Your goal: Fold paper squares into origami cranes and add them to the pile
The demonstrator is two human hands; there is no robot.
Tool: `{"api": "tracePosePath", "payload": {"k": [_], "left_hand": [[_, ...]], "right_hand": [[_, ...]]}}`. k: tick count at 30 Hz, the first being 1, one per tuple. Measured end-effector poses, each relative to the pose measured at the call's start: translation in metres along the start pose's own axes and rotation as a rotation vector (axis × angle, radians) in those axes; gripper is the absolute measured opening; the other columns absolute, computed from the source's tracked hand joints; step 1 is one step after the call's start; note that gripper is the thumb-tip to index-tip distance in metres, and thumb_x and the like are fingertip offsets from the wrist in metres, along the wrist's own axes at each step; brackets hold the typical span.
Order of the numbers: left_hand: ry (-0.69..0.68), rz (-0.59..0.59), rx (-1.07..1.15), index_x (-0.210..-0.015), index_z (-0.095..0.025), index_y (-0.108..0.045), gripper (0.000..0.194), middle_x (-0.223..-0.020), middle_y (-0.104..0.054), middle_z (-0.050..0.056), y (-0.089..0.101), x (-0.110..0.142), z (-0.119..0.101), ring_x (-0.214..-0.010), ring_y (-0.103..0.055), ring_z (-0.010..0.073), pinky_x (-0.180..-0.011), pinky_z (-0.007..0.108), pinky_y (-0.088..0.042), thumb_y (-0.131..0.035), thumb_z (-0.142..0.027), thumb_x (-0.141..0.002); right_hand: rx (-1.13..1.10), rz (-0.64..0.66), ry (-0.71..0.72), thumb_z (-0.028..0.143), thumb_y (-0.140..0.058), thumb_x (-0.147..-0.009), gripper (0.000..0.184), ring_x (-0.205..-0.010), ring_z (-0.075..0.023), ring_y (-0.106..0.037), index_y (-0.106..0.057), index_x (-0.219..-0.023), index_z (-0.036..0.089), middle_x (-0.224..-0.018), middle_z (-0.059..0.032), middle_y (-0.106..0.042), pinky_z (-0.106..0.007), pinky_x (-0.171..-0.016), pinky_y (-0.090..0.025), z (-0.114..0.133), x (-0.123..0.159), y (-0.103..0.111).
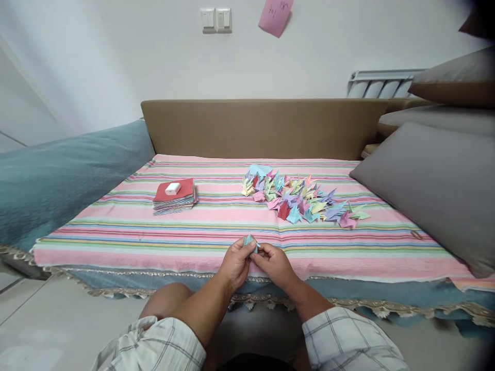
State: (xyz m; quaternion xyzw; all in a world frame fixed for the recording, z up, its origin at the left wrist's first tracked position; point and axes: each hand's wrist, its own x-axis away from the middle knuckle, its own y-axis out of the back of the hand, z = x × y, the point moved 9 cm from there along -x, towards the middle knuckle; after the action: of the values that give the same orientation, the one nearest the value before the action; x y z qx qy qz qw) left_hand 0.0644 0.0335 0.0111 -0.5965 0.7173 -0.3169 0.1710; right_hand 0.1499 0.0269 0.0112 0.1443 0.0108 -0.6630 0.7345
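Note:
Between my two hands, just over the front edge of the striped cloth, is a small light-blue folded paper [248,240]. My left hand [236,260] pinches it from the left, thumb on top. From the right, my right hand [273,262] grips the paper's edge with thumb and fingers. Part of the paper is hidden behind the fingers. Beyond my hands lies a spread of folded paper cranes [297,198] in many colours. To the left sits a stack of square paper sheets [176,203], a red one uppermost, with a small white block [172,189] on it.
A striped cloth [116,226] covers the sofa seat. The brown backrest [255,129] runs along the wall. Grey cushions [433,190] lean at the right, and a blue-covered armrest [77,170] bounds the left. A small brown loop [416,235] lies near the cushion.

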Motion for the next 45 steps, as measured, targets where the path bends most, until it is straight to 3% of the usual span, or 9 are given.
{"api": "tracePosePath", "payload": {"k": [4, 10, 16, 21, 25, 30, 35, 40, 45], "left_hand": [[-0.024, 0.008, -0.077, -0.067, -0.012, -0.065, 0.029, -0.059, -0.058, -0.002, 0.000, -0.001, 0.001, -0.058, -0.051, 0.0084, -0.060, 0.021, -0.040, -0.082, -0.028, -0.051], [-0.038, -0.089, -0.130, -0.054, -0.012, -0.053, 0.039, -0.049, -0.049, -0.004, 0.011, -0.005, -0.006, -0.046, -0.043, 0.0054, -0.046, 0.019, -0.034, -0.082, -0.038, -0.050], [0.083, -0.047, -0.272, -0.079, -0.016, -0.062, 0.041, -0.065, -0.058, -0.002, 0.013, -0.003, -0.006, -0.054, -0.052, 0.0070, -0.049, 0.019, -0.043, -0.082, -0.040, -0.052], [0.129, -0.049, -0.391, -0.065, -0.011, -0.065, 0.037, -0.062, -0.061, 0.001, 0.017, -0.001, -0.002, -0.053, -0.054, 0.0073, -0.050, 0.018, -0.043, -0.085, -0.035, -0.045], [0.085, -0.071, -0.358, -0.059, -0.011, -0.063, 0.037, -0.052, -0.057, -0.001, 0.017, -0.003, -0.003, -0.046, -0.050, 0.0060, -0.049, 0.019, -0.041, -0.085, -0.036, -0.043], [0.011, -0.038, -0.355, -0.058, -0.011, -0.060, 0.038, -0.047, -0.054, -0.003, 0.013, -0.005, -0.007, -0.043, -0.047, 0.0052, -0.045, 0.018, -0.038, -0.084, -0.038, -0.045], [-0.004, -0.060, -0.374, -0.058, -0.011, -0.059, 0.039, -0.047, -0.053, -0.003, 0.013, -0.004, -0.007, -0.044, -0.046, 0.0053, -0.045, 0.018, -0.038, -0.083, -0.039, -0.047], [-0.097, -0.108, -0.351, -0.066, -0.014, -0.058, 0.037, -0.051, -0.052, -0.006, 0.012, -0.001, -0.011, -0.044, -0.044, 0.0044, -0.045, 0.018, -0.039, -0.082, -0.038, -0.050], [-0.138, -0.085, -0.320, -0.072, -0.014, -0.065, 0.033, -0.063, -0.063, -0.001, 0.009, 0.000, -0.011, -0.058, -0.055, 0.0092, -0.060, 0.022, -0.045, -0.082, -0.032, -0.051]], "right_hand": [[0.011, -0.005, -0.029, 0.039, -0.060, -0.073, 0.026, -0.048, -0.0080, -0.038, -0.051, -0.060, 0.018, -0.051, 0.0058, -0.045, -0.021, -0.047, -0.030, 0.003, 0.001, 0.001], [-0.113, 0.083, -0.121, 0.042, -0.062, -0.071, 0.026, -0.047, -0.0107, -0.047, -0.055, -0.061, 0.019, -0.050, 0.0039, -0.053, -0.022, -0.047, -0.036, -0.006, 0.002, -0.007], [-0.398, -0.018, -0.199, 0.044, -0.067, -0.068, 0.029, -0.048, -0.0090, -0.048, -0.059, -0.068, 0.017, -0.056, 0.0032, -0.056, -0.022, -0.049, -0.040, -0.016, -0.002, 0.006], [-0.480, -0.034, -0.227, 0.046, -0.071, -0.065, 0.032, -0.047, -0.0085, -0.049, -0.061, -0.068, 0.015, -0.054, 0.0035, -0.056, -0.021, -0.048, -0.039, -0.020, -0.003, 0.011], [-0.525, -0.038, -0.263, 0.046, -0.073, -0.063, 0.034, -0.049, -0.0083, -0.050, -0.060, -0.070, 0.015, -0.056, 0.0030, -0.057, -0.021, -0.048, -0.041, -0.023, -0.001, 0.007], [-0.585, -0.038, -0.208, 0.042, -0.074, -0.063, 0.032, -0.057, -0.0085, -0.053, -0.059, -0.078, 0.017, -0.065, 0.0030, -0.058, -0.022, -0.057, -0.046, -0.016, -0.001, 0.007], [-0.490, -0.070, -0.174, 0.044, -0.072, -0.063, 0.032, -0.047, -0.0080, -0.047, -0.057, -0.068, 0.017, -0.053, 0.0048, -0.052, -0.022, -0.049, -0.041, -0.014, -0.005, 0.012], [-0.323, -0.195, -0.102, 0.045, -0.068, -0.066, 0.030, -0.049, -0.0095, -0.046, -0.058, -0.066, 0.017, -0.054, 0.0041, -0.053, -0.023, -0.050, -0.040, -0.009, -0.007, 0.029], [-0.057, -0.264, 0.054, 0.039, -0.065, -0.070, 0.021, -0.059, -0.0129, -0.052, -0.065, -0.073, 0.018, -0.066, -0.0004, -0.059, -0.025, -0.057, -0.044, 0.005, -0.003, 0.036]]}}
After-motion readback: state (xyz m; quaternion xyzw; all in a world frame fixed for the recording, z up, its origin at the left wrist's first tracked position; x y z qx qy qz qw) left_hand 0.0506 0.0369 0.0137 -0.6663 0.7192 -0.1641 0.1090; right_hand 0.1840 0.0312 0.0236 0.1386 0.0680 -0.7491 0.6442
